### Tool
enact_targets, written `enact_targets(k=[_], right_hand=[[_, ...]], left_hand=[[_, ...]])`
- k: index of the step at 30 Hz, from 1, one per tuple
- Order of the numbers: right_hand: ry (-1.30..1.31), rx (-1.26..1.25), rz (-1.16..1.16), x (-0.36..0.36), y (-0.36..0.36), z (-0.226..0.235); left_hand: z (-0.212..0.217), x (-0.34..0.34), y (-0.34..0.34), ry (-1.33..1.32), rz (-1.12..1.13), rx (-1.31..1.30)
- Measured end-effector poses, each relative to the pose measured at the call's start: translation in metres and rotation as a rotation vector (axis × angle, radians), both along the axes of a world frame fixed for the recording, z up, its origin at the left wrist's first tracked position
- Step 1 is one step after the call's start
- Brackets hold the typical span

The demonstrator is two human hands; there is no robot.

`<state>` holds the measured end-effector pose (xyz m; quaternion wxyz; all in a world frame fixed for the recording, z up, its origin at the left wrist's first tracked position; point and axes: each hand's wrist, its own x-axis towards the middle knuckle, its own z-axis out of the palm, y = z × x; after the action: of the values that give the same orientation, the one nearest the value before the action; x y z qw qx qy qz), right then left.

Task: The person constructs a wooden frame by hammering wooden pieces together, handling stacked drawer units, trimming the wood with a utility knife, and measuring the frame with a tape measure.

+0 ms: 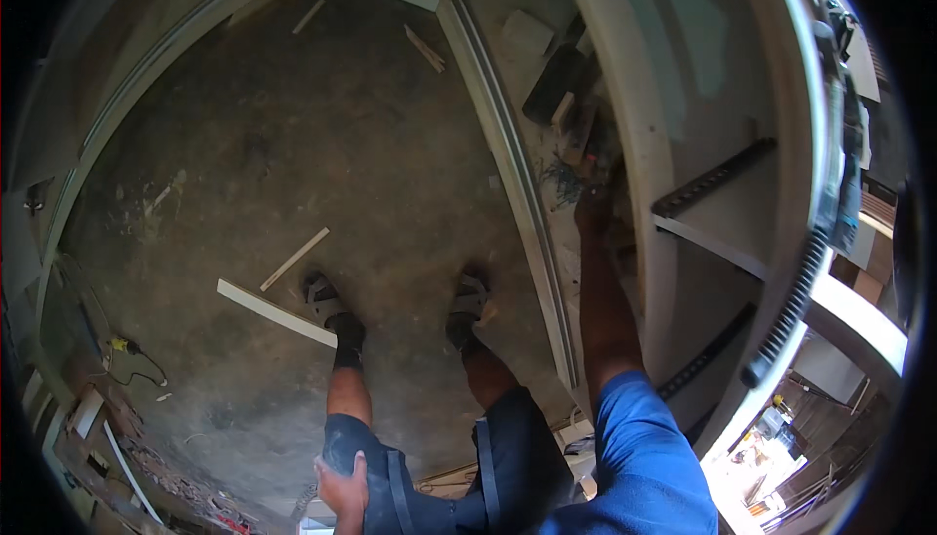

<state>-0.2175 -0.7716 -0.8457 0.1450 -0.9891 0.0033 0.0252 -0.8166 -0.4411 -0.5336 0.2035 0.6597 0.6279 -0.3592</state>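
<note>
My right arm stretches into the shadowed bay of a pale wooden frame on the right. At its end, my right hand (592, 211) is down beside a scatter of thin, nail-like pieces (561, 184). Its fingers are lost in the dark, so whether it grips anything does not show. Just beyond it lie a few small wood offcuts (563, 108) and a dark cylindrical object (556, 81). My left hand (344, 491) rests against my left thigh, thumb apart from the fingers, with nothing visible in it.
Loose wood strips (273, 312) lie on the concrete floor (371, 144) by my left foot. A grooved frame rail (517, 174) runs along my right. Dark slide rails (717, 176) are fixed inside the cabinet. A cord with a yellow plug (125, 346) lies at the left.
</note>
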Motion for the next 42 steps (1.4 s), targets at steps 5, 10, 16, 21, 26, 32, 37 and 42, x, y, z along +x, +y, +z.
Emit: enact_targets(k=[5,10,16,21,26,32,37,42], right_hand=[[0.164,-0.312,0.092,-0.009,0.066,-0.019],[0.245,-0.427,-0.032,0.020,0.043,-0.024],[-0.063,-0.204,-0.096,-0.010,0.057,0.000],[0.135,0.116,-0.248,-0.159,0.153,0.154],[0.590,0.329,0.122,-0.257,0.212,0.374],[1.077,0.907,0.183,-0.253,0.289,0.645],[0.894,1.577,0.184,-0.245,0.330,0.740],[0.559,1.534,0.534,-0.239,0.370,0.785]], left_hand=[[0.023,0.010,0.023,0.016,0.020,0.098],[0.020,0.036,0.026,0.013,0.073,0.056],[0.010,0.027,0.024,-0.001,0.022,0.067],[0.013,0.039,0.052,-0.159,-0.072,-0.056],[0.126,0.154,0.082,-0.716,-0.598,-0.088],[0.288,0.219,0.132,-1.173,-0.802,-0.222],[0.363,0.269,0.170,-1.341,-0.275,-0.610],[0.432,0.328,0.199,-1.580,0.056,-0.955]])
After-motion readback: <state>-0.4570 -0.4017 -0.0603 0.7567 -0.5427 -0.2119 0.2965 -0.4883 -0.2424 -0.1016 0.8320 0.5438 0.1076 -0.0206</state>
